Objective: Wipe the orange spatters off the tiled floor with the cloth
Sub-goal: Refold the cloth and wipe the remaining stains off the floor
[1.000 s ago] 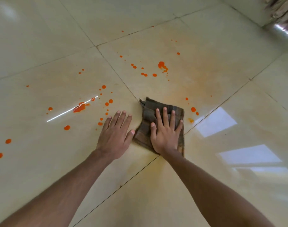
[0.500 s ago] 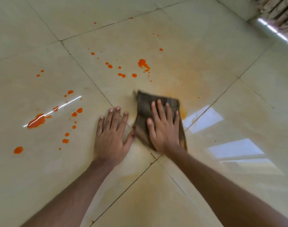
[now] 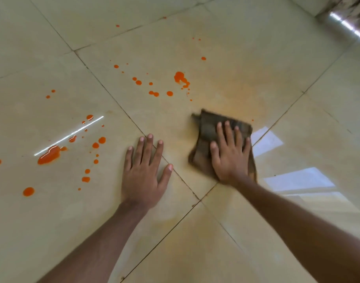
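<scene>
- Cloth (image 3: 207, 129), dark and folded, lies flat on the tiled floor (image 3: 256, 58), pinned under the right hand (image 3: 230, 158), whose fingers are spread and pressing down on it.
- Left hand (image 3: 143, 176) is planted flat on bare tile just beside the cloth, fingers apart, holding nothing.
- Orange spatters (image 3: 179, 76) dot the tile beyond the cloth; a bigger puddle (image 3: 49, 156) sits well to the left.

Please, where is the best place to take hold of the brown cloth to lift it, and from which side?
Probably the far left corner of the cloth. It sticks out bunched and free, while the right hand lies flat on the cloth's middle. Come from above and the far side, pinching that raised fold; the near edges look flat on the floor.
</scene>
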